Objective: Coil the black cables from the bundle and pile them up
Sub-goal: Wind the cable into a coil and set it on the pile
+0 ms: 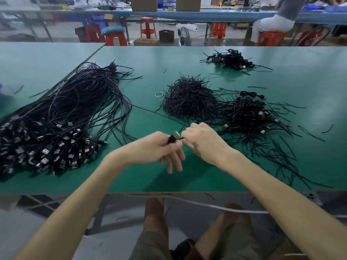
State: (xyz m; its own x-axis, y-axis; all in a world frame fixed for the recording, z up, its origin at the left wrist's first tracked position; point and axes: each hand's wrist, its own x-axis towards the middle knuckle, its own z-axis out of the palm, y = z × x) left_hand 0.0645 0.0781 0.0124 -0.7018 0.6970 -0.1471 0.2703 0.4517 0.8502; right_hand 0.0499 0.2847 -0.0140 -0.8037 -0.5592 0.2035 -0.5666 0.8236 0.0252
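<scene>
Now, on the flat green worktop [150,59], the large loose bundle of black cables [65,113] lies left, the pile of coiled cables [247,113] right. The left hand [159,147] grips a small black coil [172,139] and the right hand [202,141] pinches its thin strand. Binding seems underway; next it needs placing on the pile.

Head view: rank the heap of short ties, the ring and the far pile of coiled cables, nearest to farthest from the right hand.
1. Heap of short ties, just beyond the right hand.
2. Ring, farther back, left of the heap.
3. Far pile of coiled cables, at the back right.
</scene>
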